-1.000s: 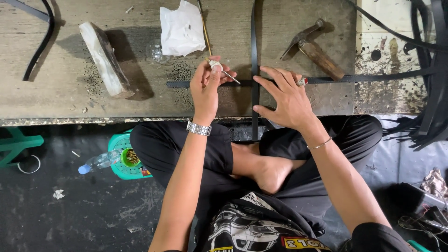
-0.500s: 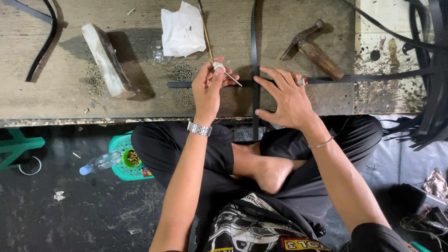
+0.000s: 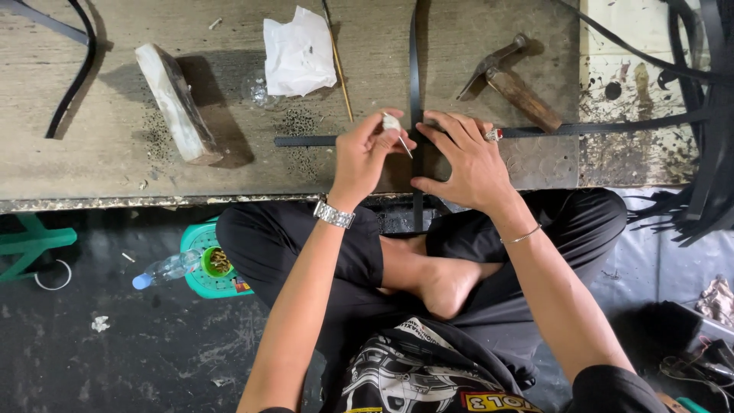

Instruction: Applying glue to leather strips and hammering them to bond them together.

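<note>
Two black straps cross on a low wooden workbench (image 3: 115, 172): one horizontal strap (image 3: 612, 127) and one vertical strap (image 3: 414, 53). My left hand (image 3: 365, 157) grips a small pointed tool with a pale handle (image 3: 393, 126), its metal tip angled down beside the crossing. My right hand (image 3: 466, 157) lies flat with fingers spread, pressing on the straps right at the crossing; it wears a ring. I sit cross-legged below the bench edge.
A hammer (image 3: 508, 80) lies right of the straps. A white crumpled cloth (image 3: 298, 53), a thin stick (image 3: 337, 57) and a pale block (image 3: 176, 103) sit to the left. More black straps (image 3: 707, 115) hang at right. A green stool (image 3: 206, 264) and plastic bottle (image 3: 164, 269) rest on the floor.
My left hand has shifted slightly, keeping the tool near the crossing. My right hand stays pressed on the straps.
</note>
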